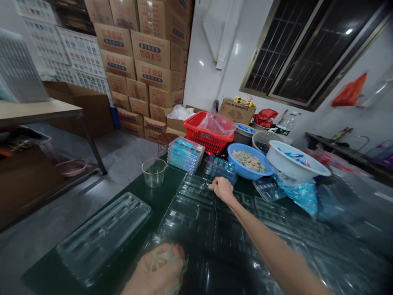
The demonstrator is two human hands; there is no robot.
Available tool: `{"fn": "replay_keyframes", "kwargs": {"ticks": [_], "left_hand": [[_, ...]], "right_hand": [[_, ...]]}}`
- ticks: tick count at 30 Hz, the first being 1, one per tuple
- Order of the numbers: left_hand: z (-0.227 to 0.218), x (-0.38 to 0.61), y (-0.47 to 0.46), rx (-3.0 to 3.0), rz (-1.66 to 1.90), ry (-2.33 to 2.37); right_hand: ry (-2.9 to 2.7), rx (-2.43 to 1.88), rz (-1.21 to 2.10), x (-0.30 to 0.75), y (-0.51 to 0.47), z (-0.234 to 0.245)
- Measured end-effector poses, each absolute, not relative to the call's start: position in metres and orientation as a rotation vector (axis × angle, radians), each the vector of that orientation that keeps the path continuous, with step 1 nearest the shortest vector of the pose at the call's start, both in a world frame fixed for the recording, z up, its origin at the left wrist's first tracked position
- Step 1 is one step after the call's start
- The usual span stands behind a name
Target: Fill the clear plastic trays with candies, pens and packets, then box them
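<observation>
My right hand [221, 189] is stretched out over the dark green table [61, 274], its fingers pinched on a small piece at a clear plastic tray [196, 189]. My left hand [161, 268] is near the bottom edge, closed round a bunch of small pale pieces. Several clear compartment trays [187, 223] lie side by side between the two hands. A longer clear tray [102, 235] lies to the left. Behind my right hand a blue bowl [236, 172] holds many small pieces.
A clear measuring cup [154, 172] stands at the table's far left. Stacked filled trays [186, 153], a red basket [204, 137] with a plastic bag, and a white bowl [294, 164] crowd the far side. Cardboard boxes [150, 53] are piled against the wall; another table [37, 110] stands left.
</observation>
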State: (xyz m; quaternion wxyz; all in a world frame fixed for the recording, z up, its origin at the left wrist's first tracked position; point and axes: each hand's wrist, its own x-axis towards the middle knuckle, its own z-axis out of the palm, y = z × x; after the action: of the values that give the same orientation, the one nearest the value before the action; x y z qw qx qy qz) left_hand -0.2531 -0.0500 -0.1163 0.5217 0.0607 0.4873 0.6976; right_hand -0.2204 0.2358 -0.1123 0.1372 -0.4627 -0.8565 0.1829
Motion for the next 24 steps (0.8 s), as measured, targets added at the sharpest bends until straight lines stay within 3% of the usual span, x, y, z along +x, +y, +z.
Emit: {"fn": "replay_keyframes", "kwargs": {"ticks": [8, 11, 13, 15, 19, 24], "left_hand": [[-0.096, -0.250, -0.059, 0.242, 1.597, 1.209], [-0.090, -0.247, -0.060, 0.250, 1.574, 1.250], [-0.090, -0.244, -0.059, 0.263, 1.572, 1.254], [-0.090, -0.241, -0.057, 0.294, 1.608, 1.229], [-0.089, -0.236, -0.054, 0.347, 1.584, 1.246], [-0.085, -0.236, -0.055, 0.317, 1.564, 1.262]], "right_hand": [[-2.599, -1.158, 0.425, -0.214, 0.187, -0.075], [-2.701, -0.783, 0.683, -0.196, 0.137, -0.054], [-2.718, -0.348, 1.081, -0.182, 0.105, -0.042], [-2.727, -0.153, 1.184, -0.172, 0.082, -0.035], [-2.737, -0.142, 1.094, -0.164, 0.064, -0.034], [-2.468, -0.356, 1.566, -0.158, 0.075, -0.042]]}}
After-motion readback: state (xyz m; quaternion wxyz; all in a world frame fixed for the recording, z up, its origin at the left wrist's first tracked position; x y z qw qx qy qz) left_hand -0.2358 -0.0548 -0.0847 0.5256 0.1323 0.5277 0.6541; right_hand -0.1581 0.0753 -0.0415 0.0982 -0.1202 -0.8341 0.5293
